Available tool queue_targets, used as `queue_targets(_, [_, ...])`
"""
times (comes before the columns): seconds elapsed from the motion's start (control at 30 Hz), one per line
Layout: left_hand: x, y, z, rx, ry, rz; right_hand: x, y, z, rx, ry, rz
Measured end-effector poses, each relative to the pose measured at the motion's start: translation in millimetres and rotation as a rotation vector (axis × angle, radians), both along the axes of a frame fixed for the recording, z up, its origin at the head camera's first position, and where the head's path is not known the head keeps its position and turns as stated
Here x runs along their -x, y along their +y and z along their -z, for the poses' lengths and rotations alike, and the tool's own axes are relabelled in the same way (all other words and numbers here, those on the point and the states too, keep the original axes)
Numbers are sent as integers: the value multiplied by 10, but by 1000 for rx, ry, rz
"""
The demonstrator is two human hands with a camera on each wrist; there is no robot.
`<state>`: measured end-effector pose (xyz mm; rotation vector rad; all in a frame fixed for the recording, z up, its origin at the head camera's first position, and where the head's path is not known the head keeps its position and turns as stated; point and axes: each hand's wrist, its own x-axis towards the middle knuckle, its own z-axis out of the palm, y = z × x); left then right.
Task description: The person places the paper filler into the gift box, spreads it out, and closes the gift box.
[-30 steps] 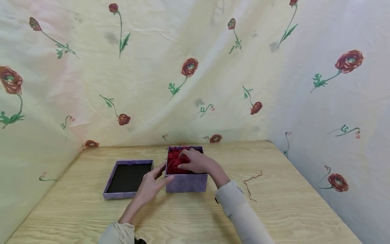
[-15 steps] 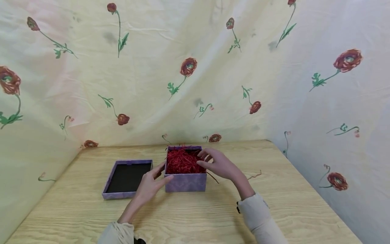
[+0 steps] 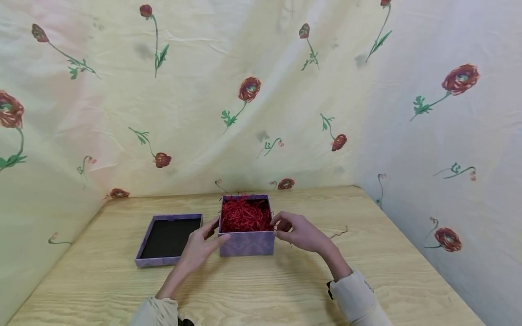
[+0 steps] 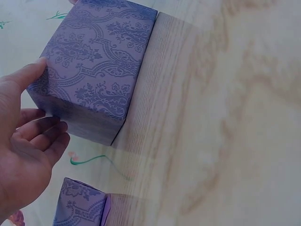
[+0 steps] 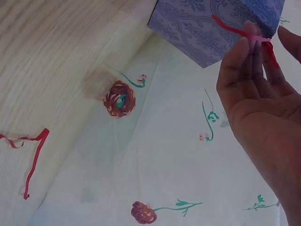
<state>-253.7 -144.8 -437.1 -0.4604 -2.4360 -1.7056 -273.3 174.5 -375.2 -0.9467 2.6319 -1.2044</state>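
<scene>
A purple patterned box point(image 3: 246, 244) stands lidless, filled with red shredded paper point(image 3: 244, 215). My left hand point(image 3: 200, 246) holds its front left corner, thumb on the front face and fingers along the left side. The left wrist view shows that thumb against the patterned face point(image 4: 94, 61). At the box's right edge is my right hand point(image 3: 299, 231), fingers bent and thumb apart from them. In the right wrist view, a red paper strip point(image 5: 230, 26) crosses the fingertips of the right hand point(image 5: 263, 89); a firm pinch on it does not show.
The box's lid point(image 3: 169, 237), black inside, lies upturned on the wooden table point(image 3: 228, 294) to the left. One loose red strip point(image 3: 340, 232) lies at the right, partly behind my right hand. Flower-printed cloth point(image 3: 195, 99) hangs behind and at both sides.
My right hand has come out of the red shredded paper and moved right, then down to the box's right edge, where a strip hung over. The left hand stays on the box.
</scene>
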Motion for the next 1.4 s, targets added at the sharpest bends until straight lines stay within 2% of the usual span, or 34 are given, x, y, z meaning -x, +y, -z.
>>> queue_targets(0.13, [4,2,4,-3,-3,4,5,-11,4,27,12,-11])
queue_targets(0.33, [11,3,7,-6,-7,3,55,-60,-44,46,86,-6])
queue_targets(0.43, [16,1,5,-7,-9,5,78,-124,-101,36,104,3])
queue_targets(0.67, [11,9,3,-5,-11,-7,215,-389,-177,19,121,-34])
queue_targets(0.8, [16,14,5,-3,-9,-13,314,-582,-158,-53,106,-48])
queue_targets(0.93, [22,15,-1,-5,-23,-13,388,-747,-127,-177,94,-53])
queue_targets(1.17, [15,7,-2,-11,-23,-9,425,-925,-131,-351,55,-51])
queue_targets(1.27, [16,8,1,-17,-20,-4,416,-950,-157,-376,57,-17])
queue_targets(1.4, [29,10,3,-15,-10,2,410,-976,-204,-343,159,90])
